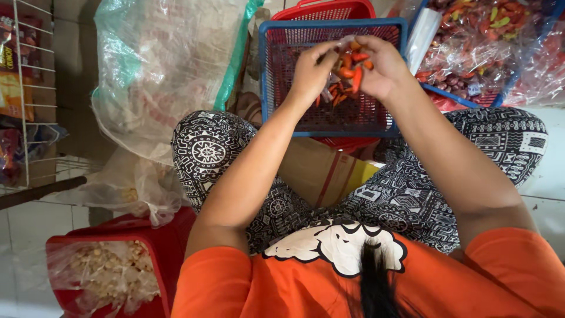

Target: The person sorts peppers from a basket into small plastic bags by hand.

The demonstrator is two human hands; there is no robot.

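Head camera looks steeply down, close over lap.

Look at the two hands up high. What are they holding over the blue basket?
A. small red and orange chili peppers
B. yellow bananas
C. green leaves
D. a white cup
A. The left hand and right hand meet around a bunch of small red and orange chili peppers in thin clear plastic, right above the blue basket.

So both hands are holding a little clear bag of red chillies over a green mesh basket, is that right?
Not quite. In the head view, the left hand and right hand do hold a small clear bag of red chillies, but the mesh basket beneath them is blue-rimmed, not green.
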